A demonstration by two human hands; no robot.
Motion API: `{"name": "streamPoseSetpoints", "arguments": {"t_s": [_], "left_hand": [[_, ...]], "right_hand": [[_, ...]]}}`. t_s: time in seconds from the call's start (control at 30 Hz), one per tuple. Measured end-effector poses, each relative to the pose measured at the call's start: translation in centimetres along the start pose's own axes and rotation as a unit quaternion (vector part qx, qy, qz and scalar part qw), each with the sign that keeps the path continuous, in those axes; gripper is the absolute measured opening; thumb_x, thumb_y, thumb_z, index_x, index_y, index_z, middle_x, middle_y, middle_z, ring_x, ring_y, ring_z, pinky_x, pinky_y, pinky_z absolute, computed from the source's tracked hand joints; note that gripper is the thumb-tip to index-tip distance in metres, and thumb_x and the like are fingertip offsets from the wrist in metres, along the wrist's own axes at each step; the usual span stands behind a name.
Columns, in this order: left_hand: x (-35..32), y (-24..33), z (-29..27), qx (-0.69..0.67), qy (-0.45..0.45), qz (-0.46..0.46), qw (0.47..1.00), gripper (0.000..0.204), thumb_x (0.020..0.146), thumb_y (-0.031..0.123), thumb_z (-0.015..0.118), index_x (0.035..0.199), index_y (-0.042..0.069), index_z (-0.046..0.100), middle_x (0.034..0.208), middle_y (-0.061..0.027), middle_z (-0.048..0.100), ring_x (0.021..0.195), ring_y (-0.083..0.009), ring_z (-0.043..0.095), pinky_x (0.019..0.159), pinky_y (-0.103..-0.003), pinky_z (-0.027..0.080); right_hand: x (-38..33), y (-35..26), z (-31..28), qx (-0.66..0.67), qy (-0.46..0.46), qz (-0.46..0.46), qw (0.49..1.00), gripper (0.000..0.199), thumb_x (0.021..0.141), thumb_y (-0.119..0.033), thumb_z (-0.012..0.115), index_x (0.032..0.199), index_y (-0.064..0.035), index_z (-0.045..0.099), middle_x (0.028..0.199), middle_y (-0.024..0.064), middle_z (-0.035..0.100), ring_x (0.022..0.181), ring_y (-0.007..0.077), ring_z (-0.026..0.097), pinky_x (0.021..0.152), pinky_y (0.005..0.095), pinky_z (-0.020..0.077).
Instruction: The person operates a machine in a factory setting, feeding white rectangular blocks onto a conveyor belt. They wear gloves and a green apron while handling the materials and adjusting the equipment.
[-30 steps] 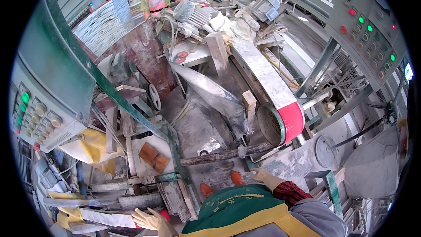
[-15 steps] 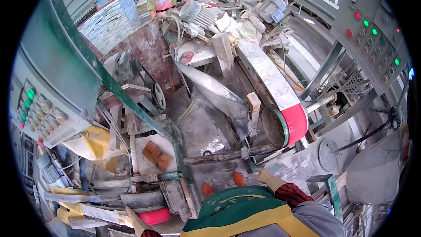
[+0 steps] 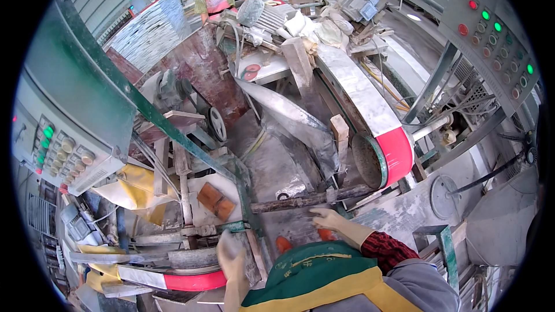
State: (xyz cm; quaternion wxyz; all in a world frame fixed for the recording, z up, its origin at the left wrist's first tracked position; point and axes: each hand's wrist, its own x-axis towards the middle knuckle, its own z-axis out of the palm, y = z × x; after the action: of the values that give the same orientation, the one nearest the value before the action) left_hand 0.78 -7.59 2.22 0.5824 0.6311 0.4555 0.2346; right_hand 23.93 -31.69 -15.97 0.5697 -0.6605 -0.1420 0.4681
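My left hand (image 3: 231, 259), in a pale glove, is raised beside the inner end of the lower-left belt (image 3: 196, 281), close to its red stretch. Motion smears its fingers, so I cannot tell whether they are apart or closed. Over the floor in front of my green apron (image 3: 315, 268) hovers my right hand (image 3: 334, 223), also gloved, its fingers reaching left and apart with nothing visible in them. It is nearest to a rough wooden bar (image 3: 312, 199). Ahead and to the right runs a second belt, pale with a red band (image 3: 396, 154) around its near end.
Control panels with lit buttons stand at left (image 3: 63, 150) and right (image 3: 497, 40). A brown block (image 3: 215, 201) lies on a ledge. A dusty motor (image 3: 359, 3) and white cloths top the far machine. Another person (image 3: 215, 0) stands behind it. Orange shoe tips (image 3: 283, 244) show below.
My left hand has come up and rightward from the lower-left belt. My right hand has moved left and slightly forward. More red shows on the lower-left belt, and the view has shifted slightly.
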Motion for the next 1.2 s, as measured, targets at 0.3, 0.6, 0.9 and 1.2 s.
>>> {"name": "streamPoseSetpoints", "arguments": {"t_s": [0.3, 0.6, 0.9, 1.2], "left_hand": [[1.0, 10.5, 15.5, 0.238, -0.333, 0.447, 0.795, 0.076, 0.068, 0.014, 0.078, 0.134, 0.003, 0.041, 0.139, -0.0245, 0.039, 0.129, -0.0391, 0.038, 0.106, -0.040, 0.033], [7.6, 3.8, -1.5, 0.364, -0.178, 0.187, 0.895, 0.059, 0.072, 0.011, 0.071, 0.127, 0.004, 0.049, 0.126, -0.0222, 0.051, 0.119, -0.0371, 0.048, 0.102, -0.041, 0.036], [7.0, -12.8, -24.3, 0.671, 0.153, -0.061, 0.723, 0.083, 0.082, 0.056, 0.055, 0.142, 0.006, 0.028, 0.145, -0.0168, 0.029, 0.131, -0.0429, 0.027, 0.101, -0.054, 0.033], [4.5, -8.8, -19.1, 0.698, 0.192, 0.136, 0.677, 0.063, 0.081, 0.050, 0.063, 0.120, 0.002, 0.049, 0.112, -0.0174, 0.051, 0.101, -0.0369, 0.049, 0.081, -0.048, 0.044]], "right_hand": [[-6.1, -20.2, 5.6, 0.217, 0.108, -0.143, 0.959, 0.065, 0.087, -0.003, 0.057, 0.144, -0.0067, 0.027, 0.130, 0.0110, 0.051, 0.115, 0.0193, 0.051, 0.100, 0.0303, 0.0389], [-5.3, -15.3, -13.3, 0.232, 0.522, -0.276, 0.773, 0.085, 0.076, 0.005, 0.058, 0.148, -0.0106, 0.015, 0.109, 0.0132, 0.058, 0.088, 0.0215, 0.058, 0.070, 0.0319, 0.0511], [-0.8, -12.8, -24.9, 0.171, 0.602, -0.182, 0.758, 0.082, 0.070, 0.001, 0.060, 0.143, -0.0011, 0.022, 0.128, 0.0179, 0.051, 0.111, 0.0272, 0.055, 0.094, 0.0281, 0.0425], [-0.4, -11.3, -27.9, 0.075, 0.524, 0.012, 0.849, 0.071, 0.078, -0.012, 0.062, 0.140, -0.0052, 0.027, 0.077, 0.0149, 0.063, 0.053, 0.0228, 0.059, 0.048, 0.0314, 0.0494]]}}
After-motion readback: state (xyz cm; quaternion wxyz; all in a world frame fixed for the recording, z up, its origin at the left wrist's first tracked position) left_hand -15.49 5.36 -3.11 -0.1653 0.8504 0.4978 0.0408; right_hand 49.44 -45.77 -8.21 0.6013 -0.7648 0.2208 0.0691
